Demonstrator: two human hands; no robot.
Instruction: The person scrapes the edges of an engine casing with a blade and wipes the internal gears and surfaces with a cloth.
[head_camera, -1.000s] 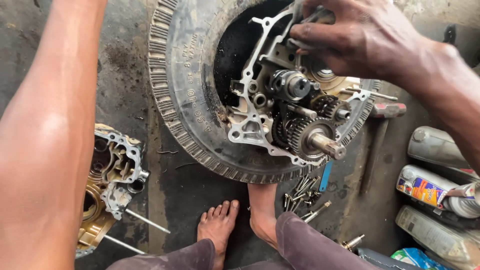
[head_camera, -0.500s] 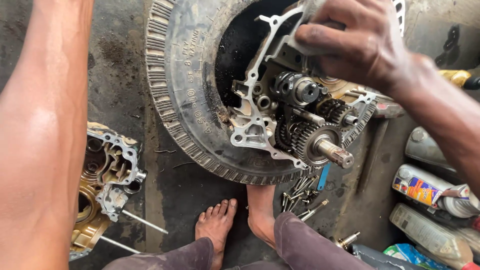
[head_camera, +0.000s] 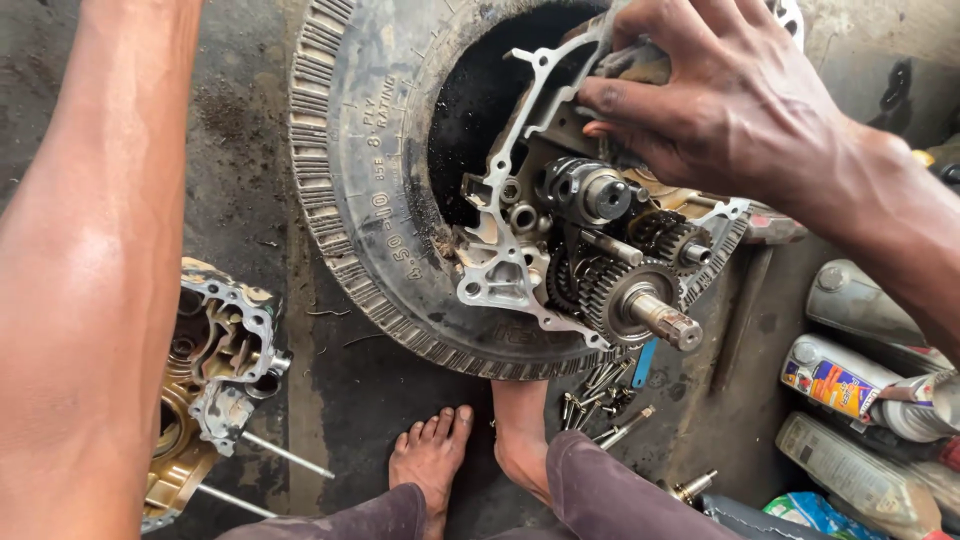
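Forearm surface fills the left edge of the head view: the left arm (head_camera: 90, 280) runs from top to bottom of frame, and its hand lies outside the picture, so whether it grips anything cannot be told. Just right of that arm, a separated engine cover (head_camera: 215, 370) lies on the oil-stained floor (head_camera: 250, 120), with two long studs (head_camera: 285, 455) projecting toward the lower right.

At centre, a worn tyre (head_camera: 350, 180) lies flat and serves as a cradle. An open crankcase half (head_camera: 520, 230) rests in its opening, gear side up. The gear cluster (head_camera: 610, 280) sits in the case, and the splined output shaft (head_camera: 665, 320) points toward the lower right, with its long axis running from the case centre toward the tyre's near rim. Below the tyre, loose bolts (head_camera: 600, 400) lie heaped beside the person's bare feet (head_camera: 470, 450).

The right hand (head_camera: 730, 100) enters from the upper right and presses a grey rag (head_camera: 635, 65) against the upper rim of the case, fingers closed on the cloth. It is the only hand at the case; the gears lie directly below and toward the viewer from it. At far right, several oil bottles (head_camera: 850, 380) lie on their sides.
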